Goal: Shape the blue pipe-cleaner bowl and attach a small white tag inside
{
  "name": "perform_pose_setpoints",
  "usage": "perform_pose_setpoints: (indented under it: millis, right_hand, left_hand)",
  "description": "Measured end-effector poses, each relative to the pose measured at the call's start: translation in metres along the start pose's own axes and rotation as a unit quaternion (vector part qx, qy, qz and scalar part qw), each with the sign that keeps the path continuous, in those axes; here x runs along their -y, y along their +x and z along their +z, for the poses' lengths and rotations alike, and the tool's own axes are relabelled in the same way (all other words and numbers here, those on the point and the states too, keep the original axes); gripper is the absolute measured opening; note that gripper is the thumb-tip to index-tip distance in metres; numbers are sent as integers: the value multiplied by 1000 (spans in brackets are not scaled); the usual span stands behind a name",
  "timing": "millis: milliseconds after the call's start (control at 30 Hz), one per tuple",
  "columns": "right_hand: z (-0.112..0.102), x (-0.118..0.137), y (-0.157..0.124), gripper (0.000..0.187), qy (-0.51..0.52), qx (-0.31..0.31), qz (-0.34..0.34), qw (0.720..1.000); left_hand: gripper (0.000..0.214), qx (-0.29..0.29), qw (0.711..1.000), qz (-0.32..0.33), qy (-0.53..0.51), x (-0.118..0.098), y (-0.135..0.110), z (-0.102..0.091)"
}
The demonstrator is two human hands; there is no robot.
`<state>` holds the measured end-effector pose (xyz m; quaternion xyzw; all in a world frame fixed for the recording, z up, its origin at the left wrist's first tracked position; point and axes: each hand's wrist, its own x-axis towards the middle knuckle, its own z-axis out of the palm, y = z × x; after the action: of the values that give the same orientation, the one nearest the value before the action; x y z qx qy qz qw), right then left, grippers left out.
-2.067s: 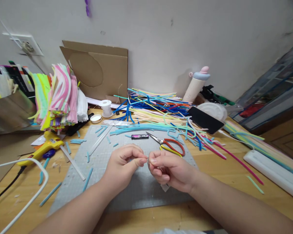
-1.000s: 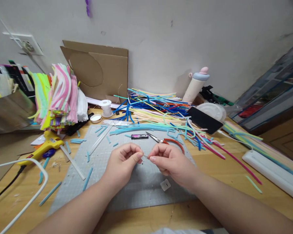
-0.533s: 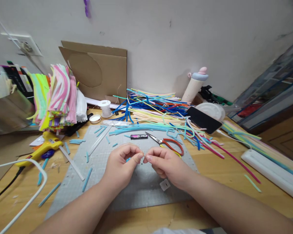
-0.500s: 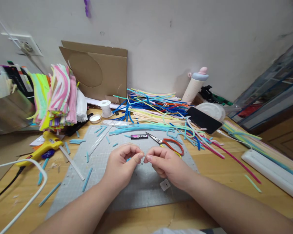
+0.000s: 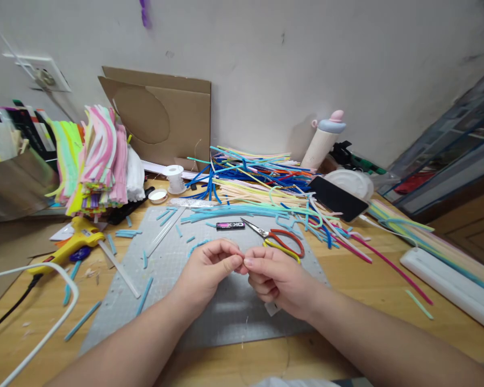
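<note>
My left hand (image 5: 207, 271) and my right hand (image 5: 274, 279) meet fingertip to fingertip above the grey cutting mat (image 5: 165, 279). Both are closed in a pinch on something tiny between them that I cannot make out. A short light-blue piece (image 5: 197, 246) shows just behind my left fingers. Red-handled scissors (image 5: 280, 239) lie on the mat just beyond my right hand. A small black and pink cutter (image 5: 230, 226) lies beside the scissor blades. A small clear square piece (image 5: 272, 308) peeks out under my right hand.
A big pile of coloured pipe cleaners (image 5: 262, 188) spreads behind the mat. A yellow glue gun (image 5: 75, 242) lies left, with stacked fuzzy strips (image 5: 97, 156) behind it. A black phone (image 5: 339, 199), a bottle (image 5: 325, 140), a thread spool (image 5: 175, 177) and cardboard (image 5: 165, 113) stand further back.
My hands have come closer together, the fingertips now touching. My right hand dropped slightly and now covers most of the small clear square piece.
</note>
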<state>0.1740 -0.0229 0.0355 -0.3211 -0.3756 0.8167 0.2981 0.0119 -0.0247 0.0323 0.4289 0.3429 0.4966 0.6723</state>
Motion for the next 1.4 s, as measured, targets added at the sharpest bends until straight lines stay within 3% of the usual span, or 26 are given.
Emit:
perform_pose_setpoints:
  millis: [267,433,533,667,800,900,1000,1200,1267,1400]
  right_hand:
    - [0,-2,1,24,-13,14,0,1000]
    - [0,-1,0,25,19,24,-10,999]
    - [-1,-2,-1,24,34,23,-16,999]
    - [-1,-2,-1,23,41,29,-7,999]
    - [-2,-2,0,21,56,45,1,997]
    - [-4,0,0,19,65,59,15,996]
    - [-8,3,0,18,52,74,31,995]
    - [-17,8,1,17,8,82,81,993]
    - [-18,9,2,17,2,86,93,992]
    - [-17,8,3,17,-8,82,86,993]
  left_hand:
    - [18,22,999,9,-33,2,0,-2]
    - [16,14,998,-31,-52,-2,-2,-1]
    - [21,18,999,-23,-28,-3,-2,-2]
    - [10,4,1000,24,3,0,0,-2]
    - [11,-9,1000,15,11,1,0,-2]
    - [8,-13,996,39,82,-4,0,-5]
    - [5,16,963,132,233,-14,0,-11]
    - [13,126,829,299,457,-23,-2,-20]
    - [15,130,811,315,476,-21,-4,-21]
    - [16,114,815,305,479,-17,-6,-19]
